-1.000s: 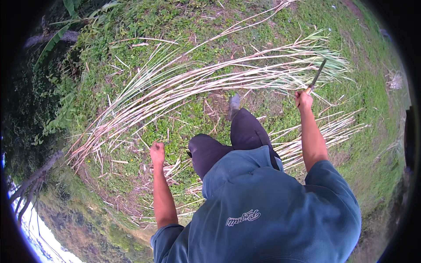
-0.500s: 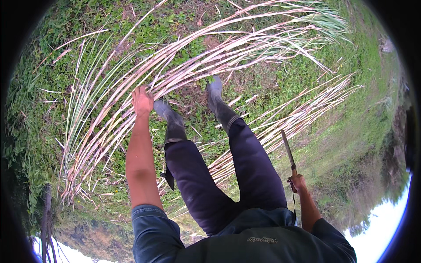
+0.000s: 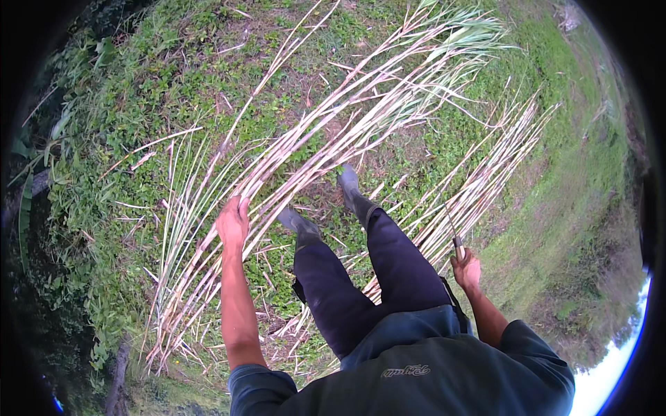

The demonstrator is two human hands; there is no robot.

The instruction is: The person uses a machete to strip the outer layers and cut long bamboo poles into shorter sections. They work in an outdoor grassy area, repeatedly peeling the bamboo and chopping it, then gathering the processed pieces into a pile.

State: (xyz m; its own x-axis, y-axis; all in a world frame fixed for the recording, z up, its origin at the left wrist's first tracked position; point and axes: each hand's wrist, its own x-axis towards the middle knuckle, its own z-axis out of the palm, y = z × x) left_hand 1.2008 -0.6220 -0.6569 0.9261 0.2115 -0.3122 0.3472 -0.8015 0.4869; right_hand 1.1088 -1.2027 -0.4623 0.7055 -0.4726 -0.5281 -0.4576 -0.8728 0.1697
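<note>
Long, pale cane stalks with green leafy tops lie in a loose pile, slanting from the lower left to the upper right. My left hand is closed at the left part of this pile, its fingers curled round a stalk. How many stalks it grips is partly hidden by the hand. Off to the right, my right hand is wrapped round the handle of a machete. Its thin blade points away from me and is seen nearly edge-on, over a second row of bare cane stalks.
My boots stand between the two rows of stalks. Low green weeds and scattered dry bits of stalk cover the ground. At the lower left rises a thin trunk. A grassy slope runs along the right.
My view has turned, and the stalks now slant more steeply. My left hand stays at the pile. The machete blade has turned from broadside to nearly edge-on in my right hand.
</note>
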